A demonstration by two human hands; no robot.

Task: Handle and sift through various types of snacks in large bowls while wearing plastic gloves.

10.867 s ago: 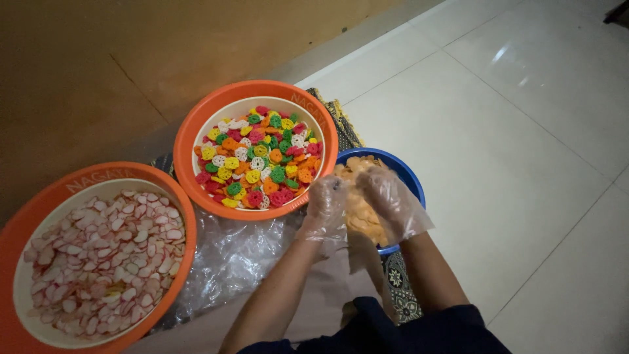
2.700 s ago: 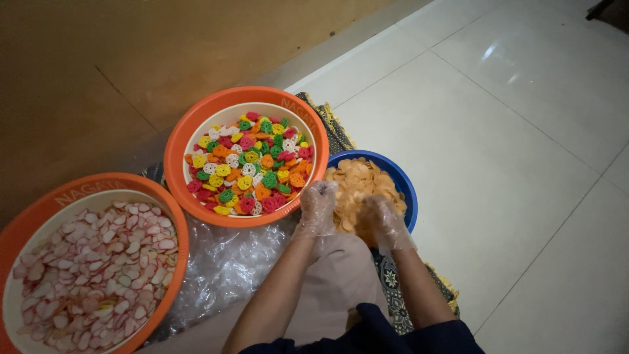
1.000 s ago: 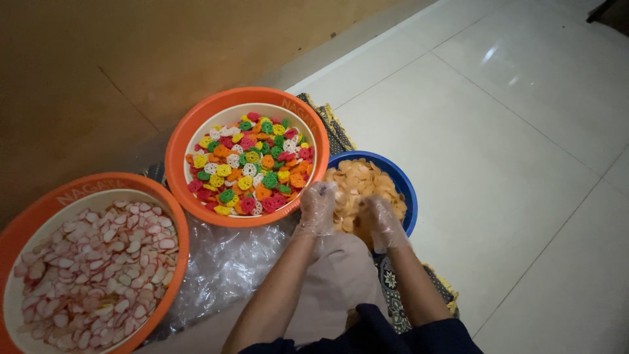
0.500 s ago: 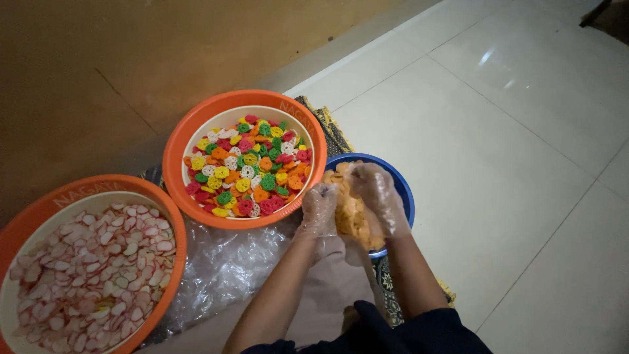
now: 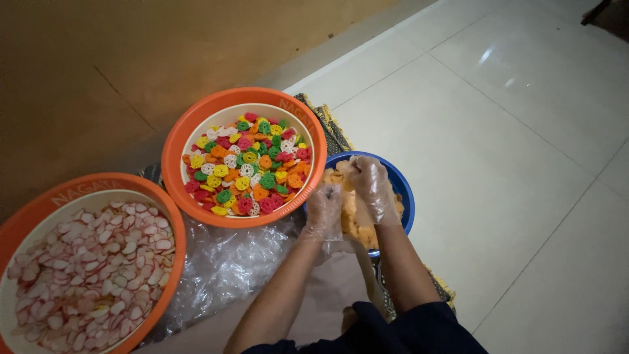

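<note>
The round orange plastic basin of coloured crackers is crowding the small blue bowl's left; glossy white floor tiles are lying open rightward.

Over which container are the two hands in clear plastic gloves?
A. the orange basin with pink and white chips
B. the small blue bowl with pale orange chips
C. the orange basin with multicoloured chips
B: the left hand and right hand are both over the small blue bowl of pale orange chips.

left hand: thin clear plastic glove, crinkled, loose at the wrist | right hand: same clear glove, glossy folds | forearms: bare below the gloves | clothing: dark navy fabric at the bottom edge
</note>
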